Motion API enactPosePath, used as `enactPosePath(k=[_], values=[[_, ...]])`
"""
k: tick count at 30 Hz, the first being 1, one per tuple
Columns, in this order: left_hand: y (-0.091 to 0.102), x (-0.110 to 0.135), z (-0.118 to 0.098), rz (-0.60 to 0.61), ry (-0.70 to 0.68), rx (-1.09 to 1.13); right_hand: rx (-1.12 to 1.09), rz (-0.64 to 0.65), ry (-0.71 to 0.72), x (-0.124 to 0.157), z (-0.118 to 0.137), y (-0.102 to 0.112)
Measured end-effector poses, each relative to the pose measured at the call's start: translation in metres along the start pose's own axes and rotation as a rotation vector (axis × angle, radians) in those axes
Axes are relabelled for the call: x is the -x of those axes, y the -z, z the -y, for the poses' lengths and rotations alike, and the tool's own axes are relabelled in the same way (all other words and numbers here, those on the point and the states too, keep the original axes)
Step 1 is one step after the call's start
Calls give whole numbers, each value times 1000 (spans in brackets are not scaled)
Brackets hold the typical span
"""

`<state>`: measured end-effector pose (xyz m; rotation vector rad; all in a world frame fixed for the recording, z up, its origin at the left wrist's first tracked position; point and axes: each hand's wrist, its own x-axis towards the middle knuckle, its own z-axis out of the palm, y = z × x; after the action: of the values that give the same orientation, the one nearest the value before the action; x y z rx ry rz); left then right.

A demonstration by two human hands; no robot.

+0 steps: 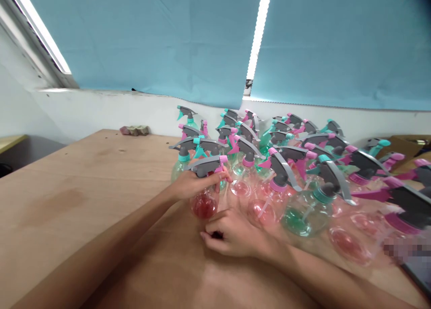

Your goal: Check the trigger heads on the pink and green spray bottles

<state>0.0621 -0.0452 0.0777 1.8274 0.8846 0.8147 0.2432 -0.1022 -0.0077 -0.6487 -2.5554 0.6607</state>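
My left hand (197,183) is closed around the neck of a clear spray bottle (204,205) with a red-tinted round base, a grey head and a pink trigger. The bottle is upright at the near left of a crowd of similar bottles. Just below and to its right, my right hand (234,232) is curled, thumb near the bent fingers, and nothing shows in the hollow between them. Close by stand a pink-collared bottle (267,205), a green-tinted bottle (308,214) with a teal collar, and a teal-collared bottle (181,167) behind my left hand.
Several more pink and green spray bottles (247,165) fill the right side of the wooden table (101,183). An egg-carton-like piece (134,130) lies at the far left edge. A cardboard box (406,149) is at the right. Blue sheets (161,44) cover the window behind.
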Motion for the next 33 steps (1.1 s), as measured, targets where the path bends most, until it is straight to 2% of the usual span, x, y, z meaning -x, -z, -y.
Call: enactPosePath(k=[5,19,26,33], values=[[0,0,-1,17,-55,13,-4,-2,4,1,0,1],[1,1,-3,12,-96,-72,12,17,-9,0,1,3],[-4,3,-8,-64,-16,19,20,17,-5,-1,1,3],[-3,2,-11,-62,-15,80,16,29,-4,0,1,4]])
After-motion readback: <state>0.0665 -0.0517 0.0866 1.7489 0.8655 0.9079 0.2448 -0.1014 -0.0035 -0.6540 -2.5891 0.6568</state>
